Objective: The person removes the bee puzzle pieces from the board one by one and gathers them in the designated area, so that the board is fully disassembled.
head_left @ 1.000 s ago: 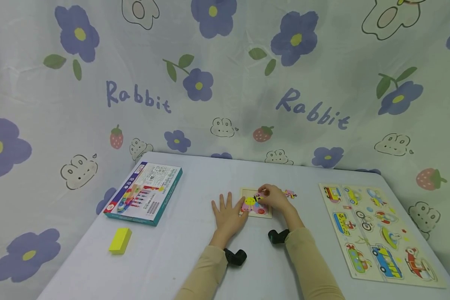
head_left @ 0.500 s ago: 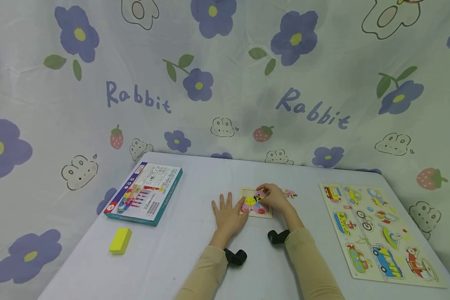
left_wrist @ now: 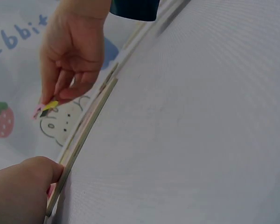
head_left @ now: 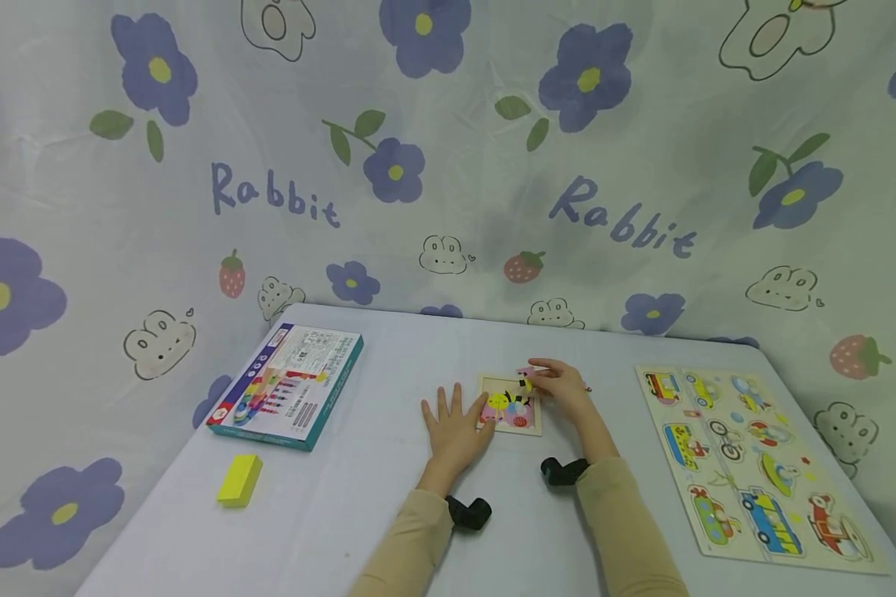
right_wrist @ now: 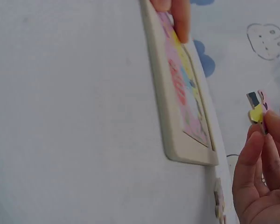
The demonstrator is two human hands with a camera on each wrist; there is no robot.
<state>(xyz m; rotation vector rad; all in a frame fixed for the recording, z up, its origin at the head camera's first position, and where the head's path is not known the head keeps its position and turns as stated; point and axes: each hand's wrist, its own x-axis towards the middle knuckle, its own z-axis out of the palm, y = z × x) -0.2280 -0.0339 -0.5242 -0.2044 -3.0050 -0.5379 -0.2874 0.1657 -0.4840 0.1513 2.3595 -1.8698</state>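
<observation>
The left hand [head_left: 455,429] lies spread, touching the left side of the puzzle frame [right_wrist: 161,102], likely to stop it sliding, toward the tabletop's [head_left: 403,356] far edge. Raised near its far right corner, the right hand [head_left: 562,390] pinches a puzzle piece [right_wrist: 256,114], seemingly for fine control.

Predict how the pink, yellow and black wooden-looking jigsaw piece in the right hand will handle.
The jigsaw piece is probably stiff: pinched by the right hand, it shows no sag. Thin and small, it's likely light. Flat, it should resist rolling.
</observation>
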